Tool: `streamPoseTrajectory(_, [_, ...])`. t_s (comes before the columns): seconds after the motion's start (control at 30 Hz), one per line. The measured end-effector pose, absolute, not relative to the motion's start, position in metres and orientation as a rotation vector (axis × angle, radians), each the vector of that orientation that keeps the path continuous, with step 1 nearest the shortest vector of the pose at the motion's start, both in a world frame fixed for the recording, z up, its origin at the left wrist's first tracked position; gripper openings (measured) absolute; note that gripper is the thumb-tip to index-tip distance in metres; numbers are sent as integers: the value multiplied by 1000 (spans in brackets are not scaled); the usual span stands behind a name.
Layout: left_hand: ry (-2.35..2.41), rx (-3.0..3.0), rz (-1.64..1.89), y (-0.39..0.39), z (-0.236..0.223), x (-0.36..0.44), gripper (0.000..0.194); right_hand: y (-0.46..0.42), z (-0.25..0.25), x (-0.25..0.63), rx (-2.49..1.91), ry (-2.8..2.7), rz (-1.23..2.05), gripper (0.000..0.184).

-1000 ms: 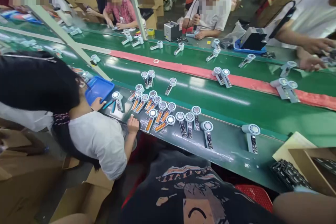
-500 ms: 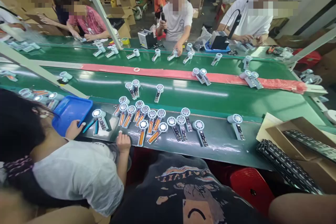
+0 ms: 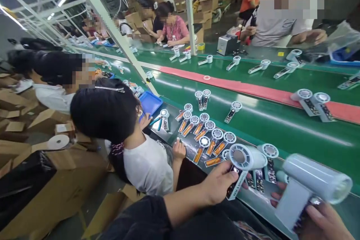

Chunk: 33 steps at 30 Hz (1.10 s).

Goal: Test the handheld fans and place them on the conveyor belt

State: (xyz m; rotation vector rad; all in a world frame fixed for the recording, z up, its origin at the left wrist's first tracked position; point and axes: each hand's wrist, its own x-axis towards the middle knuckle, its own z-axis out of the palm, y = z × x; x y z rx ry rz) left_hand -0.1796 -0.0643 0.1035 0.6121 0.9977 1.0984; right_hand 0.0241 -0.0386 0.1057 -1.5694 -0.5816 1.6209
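Observation:
My left hand (image 3: 216, 185) is closed around the handle of a light-blue handheld fan (image 3: 249, 157), whose open handle bares a dark circuit board. A second light-blue handheld fan (image 3: 315, 180) lies in my right hand (image 3: 327, 219), its barrel-shaped head turned to the right and its handle downward; my fingers wrap the handle and partly hide it. Behind my left hand, on the bench (image 3: 180, 138), lie several fans with orange parts in their handles (image 3: 187, 129). More fans with bare circuit boards (image 3: 270, 161) are partly covered by the held ones.
A co-worker (image 3: 135, 150) sits close on my left, near a blue tray (image 3: 150, 102) and pliers (image 3: 159, 123). Beyond the bench runs a green conveyor (image 3: 253, 127) carrying fans, with a red strip (image 3: 225, 81) along it. Cardboard boxes (image 3: 67, 180) stand at the lower left.
My view has swung to the left. Both my hands have come into view, each with a fan in it. The co-worker's hand still rests near the bench edge.

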Motion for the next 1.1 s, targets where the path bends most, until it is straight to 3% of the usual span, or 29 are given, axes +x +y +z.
streamPoseTrajectory(0.13, [1004, 685, 1232, -62, 113, -172, 59, -41, 123, 1, -1314, -841, 1595, 58])
streamPoseTrajectory(0.43, [1015, 592, 1250, -43, 121, -160, 44, -37, 127, -11, -1097, -733, 1504, 60])
streamPoseTrajectory(1.1, [980, 447, 1224, -63, 98, -140, 74, -58, 110, 14, -1297, -779, 1518, 64])
